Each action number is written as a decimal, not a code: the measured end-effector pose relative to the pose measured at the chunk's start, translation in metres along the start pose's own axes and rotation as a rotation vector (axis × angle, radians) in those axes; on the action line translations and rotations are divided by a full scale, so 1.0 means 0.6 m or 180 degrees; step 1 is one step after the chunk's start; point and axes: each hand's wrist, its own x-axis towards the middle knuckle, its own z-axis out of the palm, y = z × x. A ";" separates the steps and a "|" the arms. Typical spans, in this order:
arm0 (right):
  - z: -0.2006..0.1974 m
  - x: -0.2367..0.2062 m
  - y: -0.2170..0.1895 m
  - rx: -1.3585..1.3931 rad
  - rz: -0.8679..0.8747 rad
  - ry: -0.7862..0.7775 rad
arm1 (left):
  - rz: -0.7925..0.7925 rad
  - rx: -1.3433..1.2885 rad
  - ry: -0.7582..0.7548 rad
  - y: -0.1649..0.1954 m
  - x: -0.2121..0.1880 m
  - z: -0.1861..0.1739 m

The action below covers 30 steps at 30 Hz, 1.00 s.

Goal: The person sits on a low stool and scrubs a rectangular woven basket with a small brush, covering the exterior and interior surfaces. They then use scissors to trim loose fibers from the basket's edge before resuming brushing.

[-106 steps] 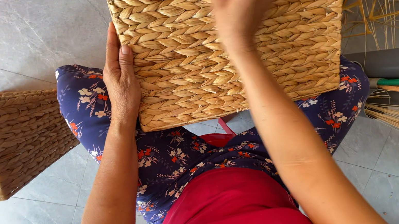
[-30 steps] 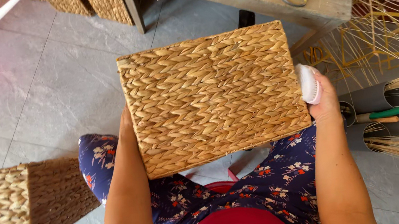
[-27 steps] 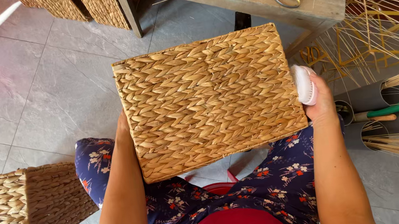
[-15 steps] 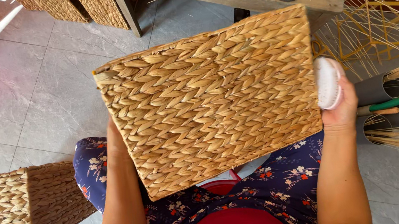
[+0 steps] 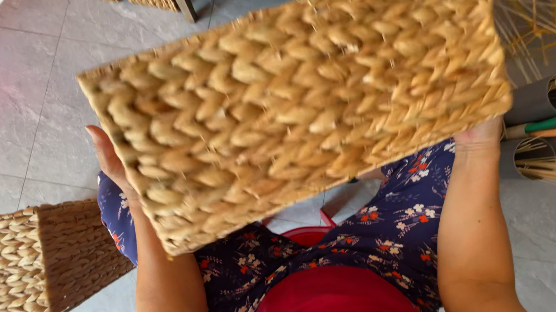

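Nearest, the left hand [image 5: 108, 158] is pressing flat and open-palmed against the woven basket [image 5: 298, 95] at nine o'clock. The right hand [image 5: 479, 135] is gripping its edge at four o'clock, fingers hidden. The basket is hanging tilted above the lap. A second basket [image 5: 25, 264] is sitting at eight o'clock; beyond lies grey tiled floor [image 5: 9, 99].

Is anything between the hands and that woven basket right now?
Nothing visible. The left hand lies flat against the left end of the woven basket, and the right hand presses its right end from below. Whether the right hand also holds something cannot be told.
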 end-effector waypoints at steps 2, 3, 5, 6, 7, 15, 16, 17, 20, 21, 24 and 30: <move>0.008 -0.003 0.001 -0.0157 0.0056 0.0054 | 0.0156 0.0047 0.0208 0.005 0.004 -0.036; 0.014 -0.007 0.000 -0.0408 0.0010 -0.0010 | 0.0270 0.0147 0.0294 0.004 0.005 -0.057; 0.027 -0.017 -0.003 -0.0807 -0.0115 -0.0223 | 0.0376 0.0334 0.0429 0.001 0.008 -0.100; 0.034 -0.023 -0.005 -0.0956 -0.0183 -0.0399 | 0.0397 0.0419 0.0488 -0.001 0.007 -0.119; 0.041 -0.029 -0.006 -0.1094 -0.0253 -0.0588 | 0.0427 0.0511 0.0543 -0.001 0.005 -0.134; 0.038 -0.055 -0.008 -0.0808 0.0188 -0.0499 | -0.0234 0.2425 0.1885 0.027 -0.015 -0.143; 0.027 -0.055 -0.006 -0.0792 0.0173 -0.0564 | -0.0253 0.2694 0.1980 0.026 -0.021 -0.136; 0.015 -0.054 -0.004 -0.0714 0.0179 -0.0539 | -0.0499 0.2436 0.2087 0.026 -0.026 -0.129; -0.027 -0.047 0.003 -0.0521 0.0223 -0.0457 | -0.1050 0.1929 0.1866 0.028 -0.033 -0.105; -0.040 -0.044 0.004 -0.0488 0.0256 -0.0413 | -0.1132 0.1954 0.1446 0.034 -0.030 -0.096; -0.072 -0.044 0.003 -0.0416 0.0238 -0.0281 | -0.0873 0.2602 0.1125 0.037 -0.043 -0.059; -0.070 -0.089 -0.015 -0.0828 -0.0518 -0.0519 | 0.0347 0.1850 0.0208 0.028 -0.135 0.047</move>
